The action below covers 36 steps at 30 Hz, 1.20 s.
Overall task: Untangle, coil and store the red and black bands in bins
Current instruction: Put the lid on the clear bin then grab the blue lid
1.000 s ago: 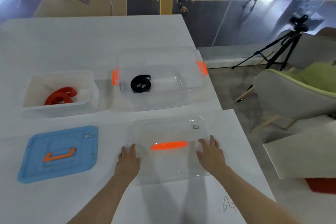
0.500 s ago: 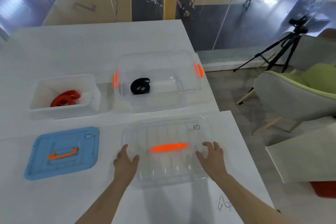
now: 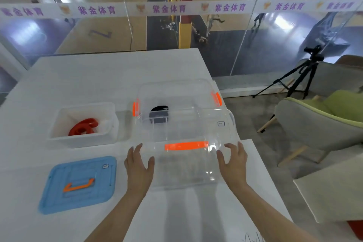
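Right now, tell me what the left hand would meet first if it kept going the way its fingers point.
The left hand points away from the person, gripping the clear lid. Straight on, it would probably meet the clear bin holding the black band, though depth is unclear.

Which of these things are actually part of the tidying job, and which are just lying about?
Part of the job: red band, black band, white bin, clear bin, clear lid, blue lid.
Lying about: tripod, chair.
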Available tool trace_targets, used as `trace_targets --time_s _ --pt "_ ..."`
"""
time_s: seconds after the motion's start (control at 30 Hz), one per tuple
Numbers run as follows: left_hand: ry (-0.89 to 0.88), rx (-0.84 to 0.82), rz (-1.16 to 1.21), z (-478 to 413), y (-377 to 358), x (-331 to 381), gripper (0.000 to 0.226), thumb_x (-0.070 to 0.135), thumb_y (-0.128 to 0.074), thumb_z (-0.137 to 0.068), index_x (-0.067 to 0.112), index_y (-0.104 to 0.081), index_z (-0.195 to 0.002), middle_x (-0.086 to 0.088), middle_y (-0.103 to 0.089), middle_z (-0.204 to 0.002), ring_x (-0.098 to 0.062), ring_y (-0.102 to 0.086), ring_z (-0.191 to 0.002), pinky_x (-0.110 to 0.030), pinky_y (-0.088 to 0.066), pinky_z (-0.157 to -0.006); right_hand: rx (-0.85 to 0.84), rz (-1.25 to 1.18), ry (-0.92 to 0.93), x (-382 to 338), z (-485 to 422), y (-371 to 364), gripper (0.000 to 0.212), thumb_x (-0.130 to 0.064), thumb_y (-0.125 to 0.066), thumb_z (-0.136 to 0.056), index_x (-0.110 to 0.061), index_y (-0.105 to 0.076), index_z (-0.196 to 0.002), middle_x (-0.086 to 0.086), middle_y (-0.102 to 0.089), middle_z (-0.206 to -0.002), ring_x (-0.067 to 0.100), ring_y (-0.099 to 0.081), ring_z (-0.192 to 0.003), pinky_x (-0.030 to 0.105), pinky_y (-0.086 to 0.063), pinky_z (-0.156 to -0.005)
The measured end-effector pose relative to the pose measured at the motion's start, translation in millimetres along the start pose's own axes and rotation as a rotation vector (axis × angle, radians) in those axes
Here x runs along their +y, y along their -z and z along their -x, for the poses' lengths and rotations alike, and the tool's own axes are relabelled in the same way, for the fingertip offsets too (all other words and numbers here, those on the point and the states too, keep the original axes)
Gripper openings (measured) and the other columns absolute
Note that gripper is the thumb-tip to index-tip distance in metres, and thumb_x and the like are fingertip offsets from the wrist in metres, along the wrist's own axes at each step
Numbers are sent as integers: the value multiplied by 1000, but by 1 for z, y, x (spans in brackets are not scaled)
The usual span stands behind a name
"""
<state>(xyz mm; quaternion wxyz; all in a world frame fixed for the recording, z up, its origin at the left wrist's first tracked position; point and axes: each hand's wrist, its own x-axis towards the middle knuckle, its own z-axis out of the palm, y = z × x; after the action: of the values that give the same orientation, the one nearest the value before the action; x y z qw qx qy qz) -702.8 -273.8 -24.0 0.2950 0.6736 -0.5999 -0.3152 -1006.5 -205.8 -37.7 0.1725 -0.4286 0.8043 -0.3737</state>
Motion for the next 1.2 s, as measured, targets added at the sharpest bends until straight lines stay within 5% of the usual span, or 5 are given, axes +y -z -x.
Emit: trace_targets --time_s 0.53,0.77,0.87,1.1,1.2 --pt "8 -84 -55 -227 9 65 47 15 -58 -100 16 -49 -146 -15 -44 -153 -34 -39 -142 -40 -33 -115 -217 184 42 -85 -225 -31 41 -38 -66 -96 -22 -54 -132 12 -54 -137 36 -42 -134 46 -41 -107" --pt "-15 -185 -197 -232 -11 48 65 -3 -37 -103 17 -21 -163 -8 -5 -172 -31 -16 -157 -41 -23 -125 -379 245 130 -56 -243 -43 55 -35 -59 -103 -18 -38 -151 7 -20 -172 35 -30 -153 48 -39 -116" --pt "-22 -149 -226 -230 -15 49 71 -3 -39 -100 17 -14 -164 -7 -6 -172 -36 -25 -154 -47 -34 -121 -335 239 201 -48 -244 -49 59 -34 -57 -105 -17 -32 -156 6 -15 -175 30 -16 -161 52 -32 -123" --pt "12 -141 -364 -236 -17 43 70 -2 -41 -100 9 -12 -163 -13 -9 -170 -39 -33 -149 -48 -38 -115 -299 373 284 -47 -247 -63 62 -42 -51 -106 -15 -30 -158 14 -9 -175 37 -18 -160 53 -34 -123" --pt "-4 -107 -442 -232 -24 36 61 22 -37 -108 4 -13 -161 -17 -15 -169 -40 -28 -150 -57 -32 -116 -312 478 245 -47 -244 -65 70 -56 -40 -106 -24 -21 -165 15 2 -176 35 -9 -162 50 -24 -129"
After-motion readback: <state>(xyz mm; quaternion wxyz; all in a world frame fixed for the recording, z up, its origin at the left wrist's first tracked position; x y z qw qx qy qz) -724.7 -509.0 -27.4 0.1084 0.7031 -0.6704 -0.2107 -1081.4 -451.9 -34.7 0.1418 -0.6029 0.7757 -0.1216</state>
